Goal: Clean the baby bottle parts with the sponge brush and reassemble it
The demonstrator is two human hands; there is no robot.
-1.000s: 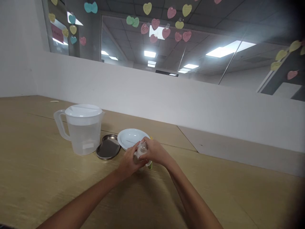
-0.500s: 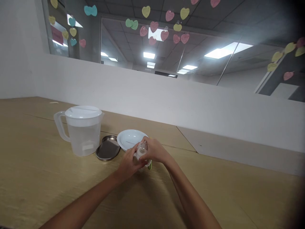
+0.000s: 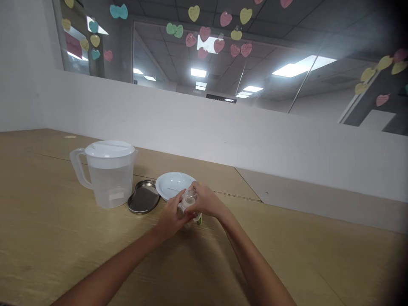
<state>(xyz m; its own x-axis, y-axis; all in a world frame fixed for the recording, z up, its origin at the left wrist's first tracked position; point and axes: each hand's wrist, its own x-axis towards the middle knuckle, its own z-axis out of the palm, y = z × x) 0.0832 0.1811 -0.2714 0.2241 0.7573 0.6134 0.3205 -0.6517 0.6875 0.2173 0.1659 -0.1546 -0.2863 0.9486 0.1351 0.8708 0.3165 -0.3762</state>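
White-and-clear container in the closed grip of left hand and right hand, at the near edge of the bowl; leftward on the desk, metal tray, lidded jug; beyond, heart-shaped notes.

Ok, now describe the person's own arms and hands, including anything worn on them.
Both forearms, left and right, are slim and bare as far as the picture shows, with no sleeve in sight. The left hand and right hand wear no gloves. No watch or bracelet shows at either wrist. Any rings are too small to make out.
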